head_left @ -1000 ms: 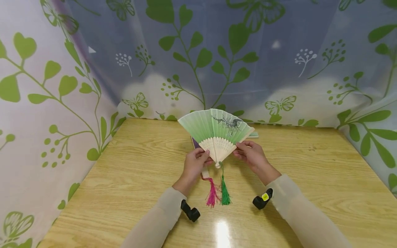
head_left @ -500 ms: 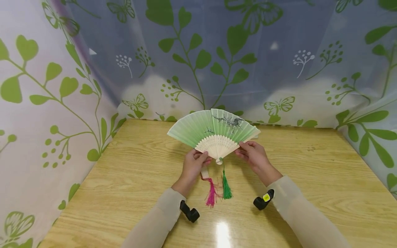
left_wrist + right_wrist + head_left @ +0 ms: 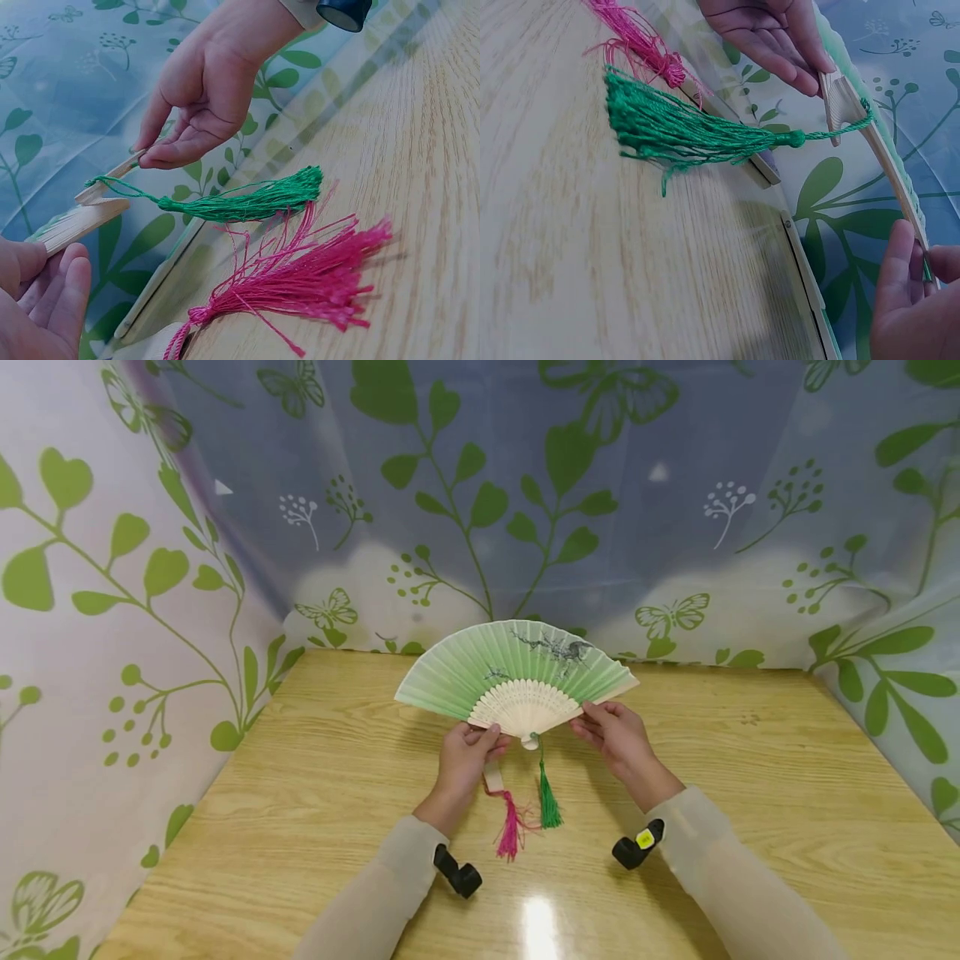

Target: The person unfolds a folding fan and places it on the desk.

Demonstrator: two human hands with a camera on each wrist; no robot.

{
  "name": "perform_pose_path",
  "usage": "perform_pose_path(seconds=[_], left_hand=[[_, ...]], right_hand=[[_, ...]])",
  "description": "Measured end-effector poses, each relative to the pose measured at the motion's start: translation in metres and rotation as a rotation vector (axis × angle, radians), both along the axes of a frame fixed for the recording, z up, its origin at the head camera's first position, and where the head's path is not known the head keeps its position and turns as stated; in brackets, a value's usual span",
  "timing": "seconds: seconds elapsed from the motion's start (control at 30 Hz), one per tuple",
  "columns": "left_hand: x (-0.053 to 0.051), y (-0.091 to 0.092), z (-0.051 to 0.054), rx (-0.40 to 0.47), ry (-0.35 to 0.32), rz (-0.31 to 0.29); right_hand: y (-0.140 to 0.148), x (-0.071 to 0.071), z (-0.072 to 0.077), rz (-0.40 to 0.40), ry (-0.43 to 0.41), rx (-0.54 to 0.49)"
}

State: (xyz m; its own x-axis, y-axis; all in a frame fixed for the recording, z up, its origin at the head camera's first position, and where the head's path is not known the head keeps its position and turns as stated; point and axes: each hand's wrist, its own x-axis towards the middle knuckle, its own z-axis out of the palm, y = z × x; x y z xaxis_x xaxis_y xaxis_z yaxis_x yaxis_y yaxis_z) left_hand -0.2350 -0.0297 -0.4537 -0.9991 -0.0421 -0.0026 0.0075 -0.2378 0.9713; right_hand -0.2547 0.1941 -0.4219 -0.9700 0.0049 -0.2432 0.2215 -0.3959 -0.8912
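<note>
A green folding fan [image 3: 517, 664] with pale ribs and a dark branch print is spread wide above the table. My left hand [image 3: 463, 764] pinches its left outer rib between thumb and fingers. On the other side my right hand [image 3: 618, 739] pinches the right outer rib. From the pivot hangs a green tassel [image 3: 551, 797], clear of the tabletop in the left wrist view. Below the fan lies a second, folded fan [image 3: 492, 777], mostly hidden, with a pink tassel [image 3: 508, 827] on the wood.
The wooden table [image 3: 315, 827] reaches back to a leaf-patterned cloth [image 3: 420, 568]. In the right wrist view, another closed fan [image 3: 806, 277] lies on the table beyond the hands. A black camera [image 3: 457, 872] is worn at the left wrist, another black camera [image 3: 637, 845] at the right.
The fan has spread from partly unfolded to a much wider arc, its left edge swinging outward and down. Its pivot and green tassel have risen slightly. Both hands stay nearly in place.
</note>
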Motion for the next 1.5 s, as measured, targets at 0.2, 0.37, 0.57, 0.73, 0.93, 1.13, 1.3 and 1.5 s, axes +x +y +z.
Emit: perform_pose_path(seconds=[0.2, 0.37, 0.57, 0.73, 0.93, 1.13, 1.3, 1.5], left_hand=[[-0.001, 0.002, 0.0, 0.012, -0.014, 0.015], [-0.001, 0.004, 0.0, 0.034, -0.012, 0.027], [-0.003, 0.007, -0.001, 0.086, -0.013, 0.045], [-0.004, 0.008, -0.001, 0.162, -0.074, 0.082], [-0.005, 0.01, 0.002, 0.324, -0.116, 0.087], [-0.006, 0.013, 0.002, 0.372, -0.115, 0.082], [-0.012, 0.018, 0.003, 0.361, -0.12, 0.051], [-0.028, 0.033, 0.005, 0.343, -0.128, 0.019]], right_hand=[[0.0, 0.001, 0.001, -0.031, -0.003, -0.031], [-0.001, 0.003, 0.002, -0.058, 0.0, -0.05], [-0.002, 0.006, 0.003, -0.098, -0.001, -0.082], [-0.006, 0.007, 0.005, -0.12, -0.015, -0.138], [-0.008, 0.008, 0.006, -0.133, -0.023, -0.148], [-0.005, 0.009, 0.006, -0.143, -0.029, -0.144], [0.0, 0.01, 0.004, -0.172, -0.029, -0.154], [0.012, 0.012, 0.007, -0.213, -0.025, -0.209]])
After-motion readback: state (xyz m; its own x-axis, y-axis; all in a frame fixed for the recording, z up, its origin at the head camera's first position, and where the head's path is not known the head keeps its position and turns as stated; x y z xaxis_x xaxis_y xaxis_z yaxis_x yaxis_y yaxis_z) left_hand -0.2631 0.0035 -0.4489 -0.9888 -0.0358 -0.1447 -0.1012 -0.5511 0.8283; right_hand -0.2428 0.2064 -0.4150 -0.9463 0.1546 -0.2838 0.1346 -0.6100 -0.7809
